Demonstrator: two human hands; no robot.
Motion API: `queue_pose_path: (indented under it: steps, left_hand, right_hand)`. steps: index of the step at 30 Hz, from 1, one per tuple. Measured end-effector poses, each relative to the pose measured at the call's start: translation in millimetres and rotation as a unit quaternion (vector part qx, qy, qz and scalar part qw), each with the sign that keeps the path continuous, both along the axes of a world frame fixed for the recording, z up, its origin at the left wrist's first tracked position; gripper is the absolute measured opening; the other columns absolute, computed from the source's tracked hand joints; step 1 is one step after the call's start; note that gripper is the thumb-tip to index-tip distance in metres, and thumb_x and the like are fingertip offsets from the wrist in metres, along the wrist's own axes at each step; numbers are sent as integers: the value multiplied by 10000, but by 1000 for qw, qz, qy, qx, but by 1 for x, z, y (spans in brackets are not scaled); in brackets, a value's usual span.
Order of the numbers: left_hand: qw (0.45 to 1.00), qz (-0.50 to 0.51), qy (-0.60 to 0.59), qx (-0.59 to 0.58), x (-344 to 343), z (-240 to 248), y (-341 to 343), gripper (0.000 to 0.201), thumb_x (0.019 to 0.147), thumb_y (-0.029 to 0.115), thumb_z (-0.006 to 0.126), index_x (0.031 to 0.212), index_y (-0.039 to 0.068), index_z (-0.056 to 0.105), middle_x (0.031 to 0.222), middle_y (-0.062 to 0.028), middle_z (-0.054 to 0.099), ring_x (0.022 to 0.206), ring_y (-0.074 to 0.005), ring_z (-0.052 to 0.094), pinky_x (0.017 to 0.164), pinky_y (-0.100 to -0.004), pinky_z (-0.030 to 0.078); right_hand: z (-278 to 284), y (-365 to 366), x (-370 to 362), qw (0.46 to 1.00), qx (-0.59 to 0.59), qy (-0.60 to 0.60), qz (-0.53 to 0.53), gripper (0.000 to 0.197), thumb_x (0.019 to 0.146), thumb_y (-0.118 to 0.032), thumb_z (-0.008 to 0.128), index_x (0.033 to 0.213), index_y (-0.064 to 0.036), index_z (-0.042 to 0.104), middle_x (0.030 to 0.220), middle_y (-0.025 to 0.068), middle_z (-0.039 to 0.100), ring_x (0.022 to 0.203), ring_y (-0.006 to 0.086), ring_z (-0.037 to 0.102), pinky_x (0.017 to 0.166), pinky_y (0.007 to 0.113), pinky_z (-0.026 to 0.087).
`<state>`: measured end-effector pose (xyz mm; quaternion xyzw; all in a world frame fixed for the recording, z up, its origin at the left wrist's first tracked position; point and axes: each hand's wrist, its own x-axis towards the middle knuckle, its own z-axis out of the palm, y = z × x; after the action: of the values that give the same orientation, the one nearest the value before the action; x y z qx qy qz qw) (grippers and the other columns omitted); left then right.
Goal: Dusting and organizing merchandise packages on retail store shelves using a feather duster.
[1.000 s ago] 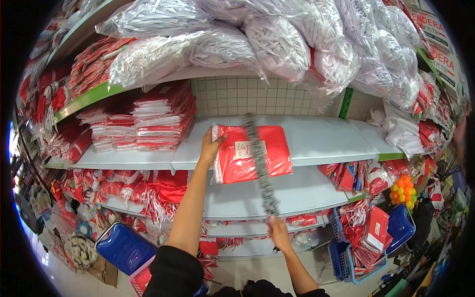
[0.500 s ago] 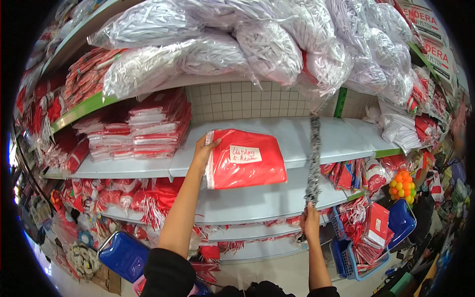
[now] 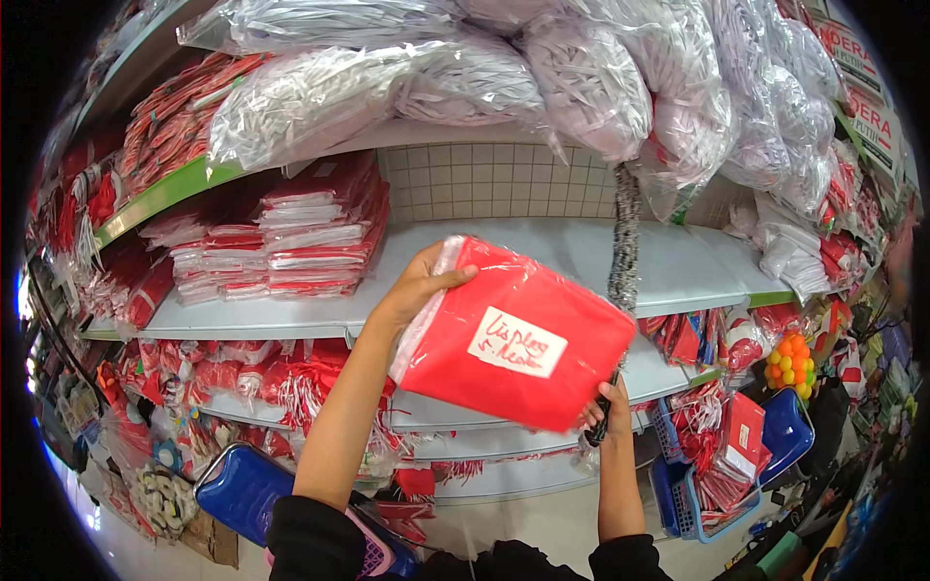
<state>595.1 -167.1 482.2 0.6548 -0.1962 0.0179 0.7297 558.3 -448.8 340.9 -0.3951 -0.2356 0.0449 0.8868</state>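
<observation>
My left hand (image 3: 418, 292) grips one corner of a flat packet of folded red cloth (image 3: 436, 363). The packet is wrapped in clear plastic, has a white edge, and bears a white handwritten label (image 3: 516, 341). It hangs tilted in front of the shelf, its lower right corner close to my right hand (image 3: 608, 412). That hand is closed round the dark handle of a long, thin grey and black fringed duster (image 3: 626, 228), which points up toward the bags overhead. The packet's corner hides part of the duster near the handle.
Clear bags of white strips (image 3: 475, 82) overhang the top shelf. Stacks of red and white packets (image 3: 310, 232) sit left on the pale grey middle shelf (image 3: 484, 237). Blue baskets (image 3: 693, 504) holding red packets stand at lower right; another blue container (image 3: 242, 494) is at lower left.
My left hand has brought the packet nearer and rightward, tilting its right side down toward my right hand. The duster, still in my right hand, is now partly covered by the packet.
</observation>
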Motion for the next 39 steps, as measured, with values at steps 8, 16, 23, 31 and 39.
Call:
queue_pose_path:
  steps: [8,16,23,31,39]
  left_hand:
    - [854,225,-141,448,0,-23,-11,460,769,264,650,1113,14,474,1086,-181,562,934,-270,580,820,-337,443]
    - [899,-68,-29,431,-66,-2,-95,578,874,510,398,1032,-18,571,923,-184,614,876,-271,582,768,-355,455]
    - [906,-70,-66,412,-66,15,-132,774,713,577,599,1190,-13,448,1028,-261,564,947,-324,581,821,-358,445]
    - [964,-188,-84,166,-5,-21,-91,463,813,139,591,1221,-3,424,1085,-142,563,973,-205,552,830,-322,442]
    - [998,-2,36,-58,47,-24,-16,457,797,-42,434,1250,-3,388,1108,-137,543,1012,-196,533,837,-306,458]
  right_hand:
    - [31,-7,-15,976,109,178,-56,404,738,-206,552,1076,4,485,946,144,613,831,240,611,751,358,506]
    - [50,-18,-54,964,179,187,-65,355,752,-223,560,1030,-9,503,880,128,603,722,215,604,712,338,509]
    - [35,32,-32,986,131,29,-100,282,908,-290,463,1008,-30,509,725,14,549,506,63,494,467,201,438]
    - [70,41,-6,987,145,60,-14,418,923,-463,306,891,-74,457,556,9,405,319,56,289,286,186,268]
    - [25,58,-12,982,-52,179,-27,485,887,-564,274,748,-129,438,543,66,473,293,97,277,299,217,216]
